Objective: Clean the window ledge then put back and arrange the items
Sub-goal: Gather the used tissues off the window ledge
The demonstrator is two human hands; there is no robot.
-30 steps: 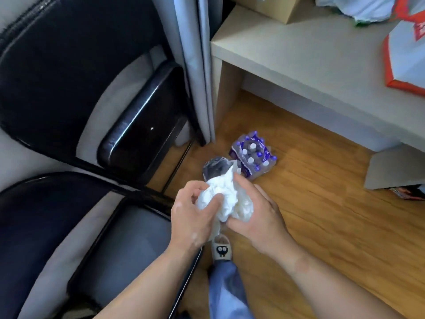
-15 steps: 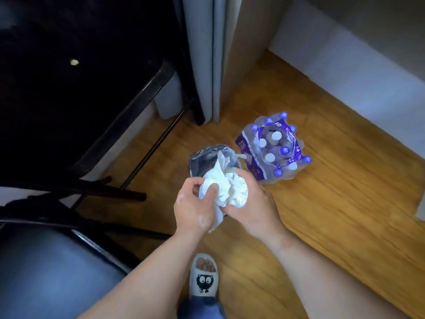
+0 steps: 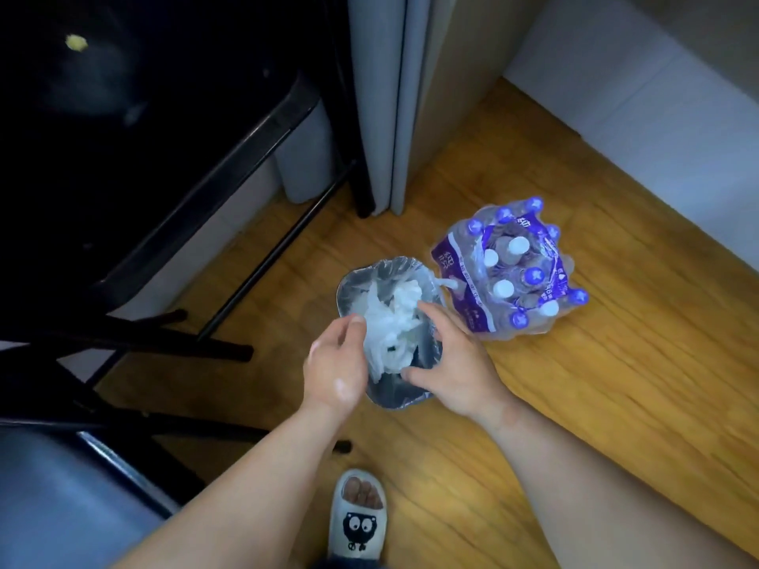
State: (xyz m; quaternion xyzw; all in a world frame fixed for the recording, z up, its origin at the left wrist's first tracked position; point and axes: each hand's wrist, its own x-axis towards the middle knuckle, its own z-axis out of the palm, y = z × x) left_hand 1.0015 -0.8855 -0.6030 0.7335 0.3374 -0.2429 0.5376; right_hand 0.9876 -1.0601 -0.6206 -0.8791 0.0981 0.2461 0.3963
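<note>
Left of the hands stand black chairs [image 3: 135, 166] on a wooden floor [image 3: 616, 384]. The left hand [image 3: 336, 363] and right hand [image 3: 456, 367] hover with loosely spread fingers, gripping nothing, over a lined bin [image 3: 353, 281]. The crumpled white tissue [image 3: 390, 322] lies between them in the bin. Right of the hands sits a wrapped bottle pack [image 3: 513, 277], near a pale wall [image 3: 640, 100].

A shrink-wrapped water bottle pack [image 3: 511, 277] stands beside black chairs [image 3: 135, 166].
</note>
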